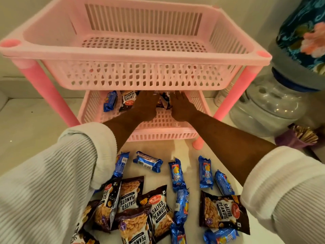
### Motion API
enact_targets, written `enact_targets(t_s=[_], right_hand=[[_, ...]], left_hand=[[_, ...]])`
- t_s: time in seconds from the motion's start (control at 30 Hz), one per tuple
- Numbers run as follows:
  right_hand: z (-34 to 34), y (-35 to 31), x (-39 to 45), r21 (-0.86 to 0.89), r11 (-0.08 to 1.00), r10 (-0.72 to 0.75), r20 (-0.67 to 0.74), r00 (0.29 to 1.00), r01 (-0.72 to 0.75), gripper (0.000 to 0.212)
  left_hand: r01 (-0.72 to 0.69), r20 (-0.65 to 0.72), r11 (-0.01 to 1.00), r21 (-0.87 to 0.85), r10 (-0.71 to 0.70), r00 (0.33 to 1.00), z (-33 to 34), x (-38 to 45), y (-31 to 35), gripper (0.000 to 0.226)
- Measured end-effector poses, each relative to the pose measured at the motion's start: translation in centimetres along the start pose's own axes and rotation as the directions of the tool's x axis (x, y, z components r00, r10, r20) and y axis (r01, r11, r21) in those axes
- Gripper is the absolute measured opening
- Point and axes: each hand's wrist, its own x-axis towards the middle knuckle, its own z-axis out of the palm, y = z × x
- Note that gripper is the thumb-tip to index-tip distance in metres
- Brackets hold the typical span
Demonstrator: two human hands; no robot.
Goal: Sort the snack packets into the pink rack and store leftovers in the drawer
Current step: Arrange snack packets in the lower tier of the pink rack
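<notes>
Hands flat inside lower rack tier

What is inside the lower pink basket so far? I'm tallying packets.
In the lower basket: a blue biscuit packet, a salted peanuts packet, and dark packets under both hands. The upper basket hides the back.

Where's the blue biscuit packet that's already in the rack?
It lies at the left of the lower shelf, beside a peanut packet, left of the left hand.
</notes>
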Motion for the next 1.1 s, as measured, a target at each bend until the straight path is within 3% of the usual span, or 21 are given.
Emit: enact_targets(t_s=[0.1,0.17,0.67,0.97,1.1], right_hand=[[0.0,-0.5,0.6,-0.108,0.993,-0.02,0.164,0.986,0.038,0.078],[0.3,-0.6,0.8,-0.137,0.99,0.012,0.226,0.974,0.019,0.075],[1.4,-1.5,1.9,-0.035,0.998,0.063,0.178,0.982,-0.058,0.083],[-1.1,-2.9,-2.4,0.125,0.99,0.062,0.057,0.996,-0.069,0.076],[-2.1,-5.5,-7.1,0.261,0.965,0.086,-0.254,0.963,-0.017,0.057]], left_hand=[[0.015,0.208,1.0,-0.02,-0.01,0.978,0.0,-0.1,0.0,0.074],[0.051,0.277,0.998,-0.048,-0.036,0.96,0.2,-0.1,-0.2,0.076],[0.115,0.326,0.992,-0.044,-0.094,0.941,-0.3,-0.3,-0.7,0.078],[0.067,0.229,0.984,-0.163,-0.028,0.973,-2.5,-3.9,0.5,0.069],[0.004,0.083,0.972,-0.234,0.016,0.996,-4.1,-9.4,1.5,0.059]])
